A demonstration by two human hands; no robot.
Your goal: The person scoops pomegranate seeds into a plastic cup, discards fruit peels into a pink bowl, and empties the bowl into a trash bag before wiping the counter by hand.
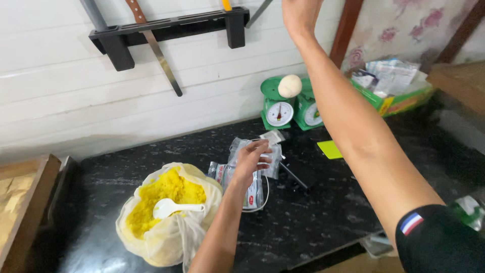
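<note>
My left hand (251,156) reaches over the black counter (313,222) and pinches a small clear plastic bag (275,151) on top of a pile of packets (252,194). Just left of that arm sits an open cloth-like bag of yellow crumbly stuff (164,194) with a white plastic spoon (174,207) lying in it. My right arm is raised high. My right hand (299,12) is cut off by the top edge, so its fingers and anything in them are hidden.
Two green kitchen scales (279,108) stand against the white wall, one bearing a pale dough ball (289,86). A yellow paper slip (330,149) lies nearby. A green box of packets (391,91) stands back right. A knife (160,58) hangs from a black wall rack. A wooden tray (25,202) sits left.
</note>
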